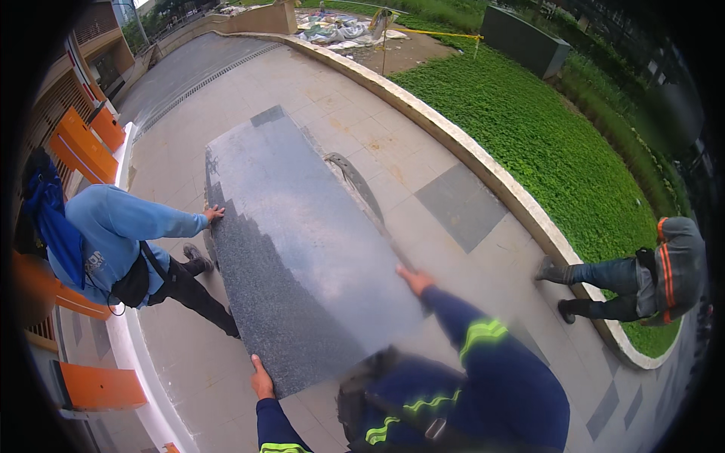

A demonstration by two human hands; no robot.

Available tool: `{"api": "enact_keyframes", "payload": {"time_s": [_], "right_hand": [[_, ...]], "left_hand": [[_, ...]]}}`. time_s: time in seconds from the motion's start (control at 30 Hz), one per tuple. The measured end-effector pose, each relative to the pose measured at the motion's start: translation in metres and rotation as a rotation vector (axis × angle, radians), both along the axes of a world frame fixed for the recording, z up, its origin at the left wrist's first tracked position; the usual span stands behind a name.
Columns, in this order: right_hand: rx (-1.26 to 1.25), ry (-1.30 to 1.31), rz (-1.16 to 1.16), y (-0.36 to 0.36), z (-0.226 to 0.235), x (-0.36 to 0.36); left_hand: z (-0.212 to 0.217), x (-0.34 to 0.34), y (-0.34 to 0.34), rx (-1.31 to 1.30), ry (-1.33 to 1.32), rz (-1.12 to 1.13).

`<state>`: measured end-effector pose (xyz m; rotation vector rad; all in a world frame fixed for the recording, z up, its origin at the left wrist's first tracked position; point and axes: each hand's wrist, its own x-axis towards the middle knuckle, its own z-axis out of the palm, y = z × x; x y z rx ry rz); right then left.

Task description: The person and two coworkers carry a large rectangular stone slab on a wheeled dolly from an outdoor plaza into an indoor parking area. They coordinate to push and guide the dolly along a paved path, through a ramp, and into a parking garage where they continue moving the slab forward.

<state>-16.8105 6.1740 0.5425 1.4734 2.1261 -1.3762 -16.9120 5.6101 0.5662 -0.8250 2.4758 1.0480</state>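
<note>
A large, polished grey granite slab [302, 249] stretches away in front of me, bright with reflected sky over much of its face. My left hand [262, 379] grips its near left edge, thumb up along the side and the other fingers mostly out of sight. On the right edge, my right hand [414, 280] is closed, with its fingertips hidden behind the slab. A co-worker's hand [214, 214] rests at the slab's left edge, farther along. Past the slab's right side shows part of a dark curved rim, like a wheel [356, 185]; whatever it belongs to is hidden beneath.
The co-worker in a light blue top [124, 219] stands close at left, beside orange barrier units [102, 386] and a white kerb [132, 355]. A low wall [453, 136] curves along the grass [529, 128] at right. Another person [664, 272] in a reflective-striped jacket steps near it.
</note>
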Motion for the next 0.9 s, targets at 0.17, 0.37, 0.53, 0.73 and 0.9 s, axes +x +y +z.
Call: {"api": "enact_keyframes", "payload": {"time_s": [0.17,0.37,0.53,0.73,0.9], "right_hand": [[0.046,0.044,-0.016,0.003,0.01,-0.148],[0.011,0.036,-0.063,0.005,0.013,-0.325],[0.063,0.045,-0.023,0.038,0.002,-0.459],[-0.005,0.031,-0.032,0.047,0.052,-0.619],[-0.035,0.017,-0.056,0.072,0.053,-0.737]], "left_hand": [[-0.012,-0.154,0.002,-0.054,0.011,-0.03],[-0.002,-0.326,0.021,-0.01,0.016,-0.019],[0.022,-0.465,0.055,0.214,0.012,-0.089],[0.081,-0.602,0.112,0.301,0.169,0.037],[0.06,-0.739,0.116,0.228,0.103,0.007]]}}
